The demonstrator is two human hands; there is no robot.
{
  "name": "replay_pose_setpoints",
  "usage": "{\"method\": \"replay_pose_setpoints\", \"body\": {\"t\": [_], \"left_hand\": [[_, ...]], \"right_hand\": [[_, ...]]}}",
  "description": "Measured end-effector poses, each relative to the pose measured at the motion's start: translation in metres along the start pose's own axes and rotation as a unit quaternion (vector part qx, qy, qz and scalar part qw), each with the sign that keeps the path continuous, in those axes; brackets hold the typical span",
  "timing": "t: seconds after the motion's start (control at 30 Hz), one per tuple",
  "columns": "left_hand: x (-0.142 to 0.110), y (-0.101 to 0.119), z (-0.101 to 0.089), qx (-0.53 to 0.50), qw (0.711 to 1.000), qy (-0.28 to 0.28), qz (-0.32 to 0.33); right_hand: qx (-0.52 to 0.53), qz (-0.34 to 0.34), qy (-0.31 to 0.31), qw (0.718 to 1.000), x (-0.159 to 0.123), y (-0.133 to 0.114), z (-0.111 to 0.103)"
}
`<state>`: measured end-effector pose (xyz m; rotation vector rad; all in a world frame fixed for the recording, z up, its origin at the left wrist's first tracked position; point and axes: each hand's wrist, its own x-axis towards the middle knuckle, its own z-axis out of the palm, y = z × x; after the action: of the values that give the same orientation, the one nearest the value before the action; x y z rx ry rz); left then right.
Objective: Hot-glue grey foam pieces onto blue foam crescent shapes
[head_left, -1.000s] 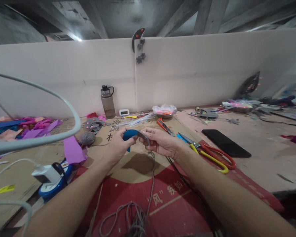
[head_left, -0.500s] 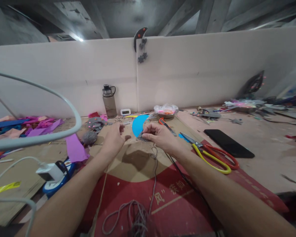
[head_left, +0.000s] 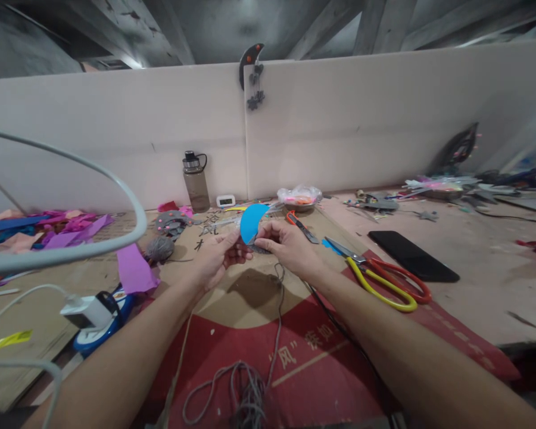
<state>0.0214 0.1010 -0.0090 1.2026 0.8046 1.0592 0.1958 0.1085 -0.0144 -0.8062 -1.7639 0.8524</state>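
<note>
A bright blue crescent (head_left: 252,224), with grey showing along its lower edge, is held up above the cardboard between both hands. My right hand (head_left: 288,245) pinches its lower right end between thumb and fingers. My left hand (head_left: 221,255) is closed at the crescent's left edge, thumb and fingertips against it. Grey yarn (head_left: 277,310) runs from just below my right hand down to a loose tangle near the front. The crescent's lower part is partly hidden by my fingers.
Scissors (head_left: 379,277) with red and yellow handles lie to the right, beside a black phone (head_left: 413,255). A utility knife (head_left: 302,226) is just behind my right hand. At the back stands a bottle (head_left: 196,182); a grey yarn ball (head_left: 160,246) and purple felt (head_left: 136,269) lie left.
The crescent, earlier bent between both hands, has been turned so its blue face shows. My left hand let go of it, then came back to its left edge. My right hand kept its hold.
</note>
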Motion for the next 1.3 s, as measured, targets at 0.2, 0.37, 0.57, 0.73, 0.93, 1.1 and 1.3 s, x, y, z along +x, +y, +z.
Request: {"method": "replay_pose_setpoints", "body": {"t": [0.2, 0.37, 0.57, 0.73, 0.93, 1.1, 1.3], "left_hand": [[0.000, -0.001, 0.000, 0.061, 0.998, 0.020, 0.023], [-0.001, 0.001, 0.000, 0.214, 0.973, 0.049, 0.065], [-0.004, 0.003, 0.002, 0.324, 0.936, 0.079, 0.113], [-0.004, 0.002, 0.004, 0.346, 0.929, 0.065, 0.115], [-0.005, 0.004, 0.005, 0.309, 0.945, 0.034, 0.102], [-0.004, 0.004, 0.000, 0.307, 0.946, 0.002, 0.104], [0.000, -0.002, -0.003, 0.150, 0.988, -0.011, 0.039]], "right_hand": [[-0.067, -0.049, 0.013, 0.996, -0.003, 0.002, 0.000], [-0.190, -0.074, 0.042, 0.978, -0.006, -0.007, 0.000], [-0.264, -0.127, 0.049, 0.955, -0.008, -0.012, 0.000], [-0.255, -0.104, 0.060, 0.959, -0.010, -0.014, 0.001], [-0.232, -0.057, 0.090, 0.967, -0.008, -0.006, 0.000], [-0.121, 0.000, 0.071, 0.990, -0.006, 0.002, 0.000], [-0.095, -0.015, -0.011, 0.995, -0.004, -0.004, -0.002]]}}
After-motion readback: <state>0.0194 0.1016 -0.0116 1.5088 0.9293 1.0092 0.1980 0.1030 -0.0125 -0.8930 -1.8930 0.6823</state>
